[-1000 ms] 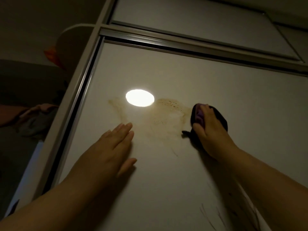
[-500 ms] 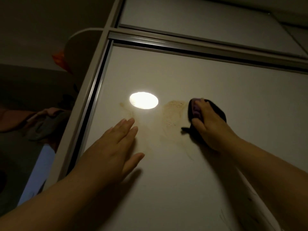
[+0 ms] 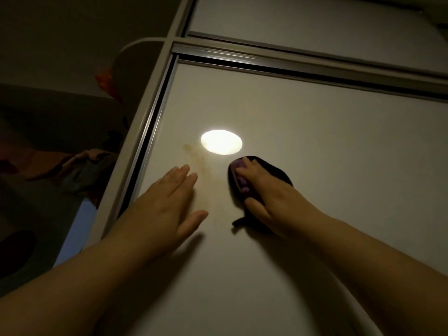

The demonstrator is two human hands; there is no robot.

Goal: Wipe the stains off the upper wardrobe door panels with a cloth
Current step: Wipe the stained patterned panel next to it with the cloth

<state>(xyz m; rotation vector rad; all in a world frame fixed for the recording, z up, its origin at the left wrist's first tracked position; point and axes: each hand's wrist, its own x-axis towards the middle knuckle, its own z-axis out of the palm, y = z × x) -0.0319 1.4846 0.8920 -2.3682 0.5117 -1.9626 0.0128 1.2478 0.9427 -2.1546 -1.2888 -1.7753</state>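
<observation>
A pale wardrobe door panel (image 3: 315,154) fills the view. A faint brownish stain (image 3: 197,166) runs down it, below and left of a bright oval light spot (image 3: 221,141). My right hand (image 3: 269,200) grips a dark purple cloth (image 3: 238,180) and presses it against the panel just below the light spot, right of the stain. My left hand (image 3: 162,204) lies flat on the panel with straight fingers, touching the stain's left side.
A metal frame rail (image 3: 303,61) runs across above the panel, with another pale panel (image 3: 303,23) over it. The wardrobe's left frame edge (image 3: 138,141) slopes down. Beyond it, in the dark, lie bundled clothes (image 3: 80,170).
My right hand has swept the cloth leftward across the stain. The brown patch right of the light spot is gone. My left hand stays flat on the panel.
</observation>
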